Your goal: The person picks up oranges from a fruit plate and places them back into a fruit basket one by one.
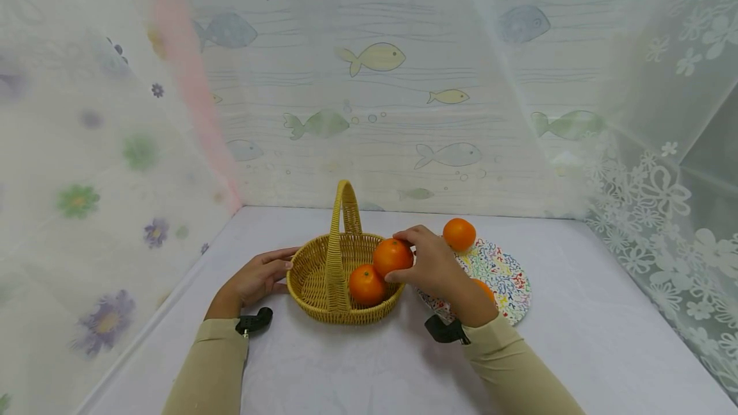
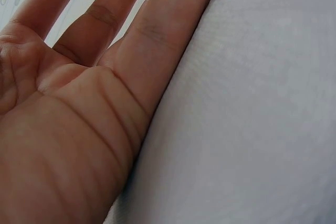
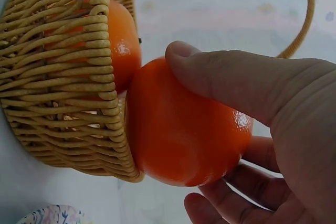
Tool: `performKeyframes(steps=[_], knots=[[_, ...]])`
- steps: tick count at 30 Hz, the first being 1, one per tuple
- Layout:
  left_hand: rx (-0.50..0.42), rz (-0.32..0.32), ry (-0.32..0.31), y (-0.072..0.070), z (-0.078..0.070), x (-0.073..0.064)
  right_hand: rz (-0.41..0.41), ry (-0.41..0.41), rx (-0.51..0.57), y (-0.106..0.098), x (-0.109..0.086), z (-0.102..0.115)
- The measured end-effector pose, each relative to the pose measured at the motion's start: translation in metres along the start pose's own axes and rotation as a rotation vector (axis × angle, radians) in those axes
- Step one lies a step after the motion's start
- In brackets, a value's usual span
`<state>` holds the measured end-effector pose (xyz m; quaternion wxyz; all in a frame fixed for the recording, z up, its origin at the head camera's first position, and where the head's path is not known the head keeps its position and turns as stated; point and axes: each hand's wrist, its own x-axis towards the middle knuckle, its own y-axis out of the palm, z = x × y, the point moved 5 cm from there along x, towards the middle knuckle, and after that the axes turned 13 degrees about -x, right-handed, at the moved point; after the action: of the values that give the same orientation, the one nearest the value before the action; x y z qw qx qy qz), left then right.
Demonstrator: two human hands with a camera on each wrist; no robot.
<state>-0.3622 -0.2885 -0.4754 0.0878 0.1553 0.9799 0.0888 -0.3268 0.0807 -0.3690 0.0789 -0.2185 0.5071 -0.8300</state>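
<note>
A yellow wicker basket [image 1: 314, 305] with a tall arched handle stands on the white table. My left hand [image 1: 259, 279] rests along its left side, fingers extended at the rim; in the left wrist view that hand [image 2: 100, 87] shows a bare palm. At the right rim my right hand [image 1: 435, 268] grips an orange [image 1: 393, 256] between thumb and fingers. In the right wrist view this glossy orange [image 3: 184, 129] overlaps the rim. A second orange [image 1: 366, 285] lies inside the basket, right of the handle, right beside the held one.
A round plate [image 1: 510, 277] with a colourful squiggle pattern lies to the right. One orange [image 1: 459, 234] sits at its back edge, and another [image 1: 485, 288] is partly hidden behind my right wrist. A fish-print curtain [image 1: 380, 146] hangs behind the table.
</note>
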Motion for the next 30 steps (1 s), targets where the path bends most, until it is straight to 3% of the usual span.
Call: performKeyframes(steps=[20,30], knots=[[0.034,-0.022,-0.004,-0.005,0.002,0.003,-0.005,-0.001,-0.023,0.002,-0.001,0.005],[0.047,-0.014,-0.004,-0.002,0.001,0.002,0.025,-0.007,-0.022,0.015,-0.002,0.011]])
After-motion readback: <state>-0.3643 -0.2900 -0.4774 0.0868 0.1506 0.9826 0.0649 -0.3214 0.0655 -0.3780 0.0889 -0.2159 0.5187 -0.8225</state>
